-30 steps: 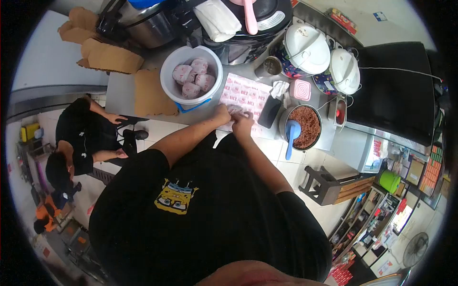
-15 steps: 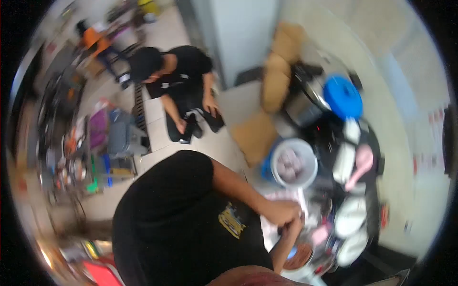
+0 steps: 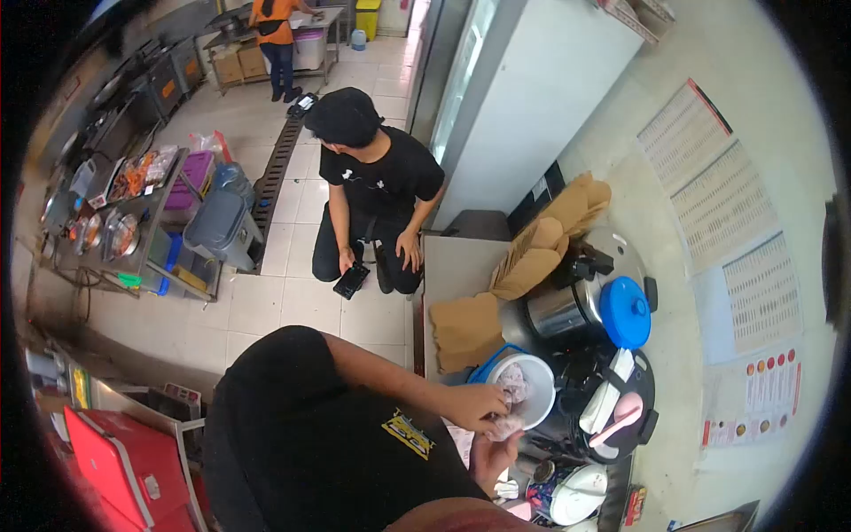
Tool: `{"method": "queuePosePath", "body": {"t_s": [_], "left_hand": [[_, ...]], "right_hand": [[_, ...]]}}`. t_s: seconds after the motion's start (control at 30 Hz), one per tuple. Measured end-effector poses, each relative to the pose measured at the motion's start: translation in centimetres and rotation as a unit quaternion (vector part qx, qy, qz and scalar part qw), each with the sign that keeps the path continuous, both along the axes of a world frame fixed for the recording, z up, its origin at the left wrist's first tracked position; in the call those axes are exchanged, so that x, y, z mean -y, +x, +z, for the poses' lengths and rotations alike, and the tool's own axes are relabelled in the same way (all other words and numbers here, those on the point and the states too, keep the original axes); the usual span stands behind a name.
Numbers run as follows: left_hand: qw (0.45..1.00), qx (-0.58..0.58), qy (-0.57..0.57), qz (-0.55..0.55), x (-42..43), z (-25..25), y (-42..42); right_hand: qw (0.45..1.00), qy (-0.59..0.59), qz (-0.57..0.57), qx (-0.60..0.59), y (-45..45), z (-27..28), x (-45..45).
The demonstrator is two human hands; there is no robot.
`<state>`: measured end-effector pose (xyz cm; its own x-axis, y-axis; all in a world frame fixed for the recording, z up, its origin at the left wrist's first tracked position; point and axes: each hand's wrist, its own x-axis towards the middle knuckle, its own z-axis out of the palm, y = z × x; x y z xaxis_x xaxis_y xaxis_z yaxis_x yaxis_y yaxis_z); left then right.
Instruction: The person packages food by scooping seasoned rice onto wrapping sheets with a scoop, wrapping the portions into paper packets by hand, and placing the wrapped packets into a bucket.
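Observation:
Both my hands meet at the near rim of a white bucket (image 3: 537, 390) on the counter. Between them is a small clear plastic bag (image 3: 505, 428) with pale pinkish contents. My left hand (image 3: 479, 405) grips the bag from above, its fingers bent onto it. Below, my right hand (image 3: 493, 457) cups the bag's underside with curled fingers. Inside the bucket lie similar bagged portions (image 3: 513, 383). A blue handle or band (image 3: 493, 359) shows at the bucket's far left side.
Flattened brown cardboard (image 3: 465, 332) lies left of a steel pot (image 3: 558, 310) and a blue lid (image 3: 626, 312). A pink ladle (image 3: 618, 420) rests on a black lid. Across the counter corner, a person in black (image 3: 377, 182) squats holding a phone (image 3: 352, 280).
The view has shifted and sharpened. My hands, earlier together over the counter near a container of brown contents, are now at the bucket with a bag visible. The squatting person's head has turned.

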<state>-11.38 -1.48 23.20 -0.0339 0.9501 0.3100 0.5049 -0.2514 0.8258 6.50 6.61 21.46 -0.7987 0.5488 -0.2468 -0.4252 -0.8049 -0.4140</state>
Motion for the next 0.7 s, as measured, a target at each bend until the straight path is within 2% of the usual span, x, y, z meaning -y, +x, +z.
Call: {"method": "queuePosePath", "body": {"t_s": [0.03, 0.1, 0.17, 0.2, 0.23, 0.3, 0.37, 0.4, 0.47, 0.57, 0.7], "left_hand": [[0.993, -0.099, -0.063, -0.002, 0.4, -0.5, -0.3], [0.973, -0.186, 0.077, 0.112, 2.4, 2.6, -0.1], [0.969, -0.188, 0.155, 0.039, 2.3, 3.7, -0.4], [0.969, -0.194, 0.151, -0.008, 1.8, 3.3, -0.3], [0.967, -0.200, 0.148, -0.058, 1.1, 2.5, 0.1], [0.976, -0.154, 0.094, -0.124, 0.3, 1.1, 0.7], [0.976, -0.173, 0.098, -0.092, -0.4, 0.4, 0.3], [0.976, -0.160, 0.098, -0.114, -0.6, 0.1, 0.5], [0.980, -0.160, 0.092, -0.077, -1.0, -0.2, 0.8], [0.979, -0.176, 0.080, -0.071, -1.7, -0.5, 1.4], [0.975, -0.163, 0.098, -0.119, -2.8, 0.2, 0.2]], "right_hand": [[0.999, -0.010, 0.028, -0.022, 0.4, -1.7, -0.3], [0.992, 0.039, 0.072, 0.099, 0.3, -1.2, 0.1], [0.966, 0.125, 0.087, 0.209, -0.1, 1.0, 0.9], [0.952, 0.091, 0.108, 0.273, -0.9, 3.3, 1.3], [0.933, 0.064, 0.122, 0.333, -0.2, 2.5, 1.5], [0.952, 0.012, 0.133, 0.275, 1.8, 0.5, 1.6], [0.981, 0.020, 0.131, 0.139, 2.1, 1.1, 1.4], [0.983, 0.010, 0.109, 0.149, 2.3, 1.2, 1.5], [0.961, 0.001, 0.168, 0.221, 2.6, 1.4, 1.5], [0.969, -0.073, 0.132, 0.193, 3.1, 1.0, 1.0], [0.972, -0.040, 0.130, 0.192, 2.3, 1.2, 0.2]]}}
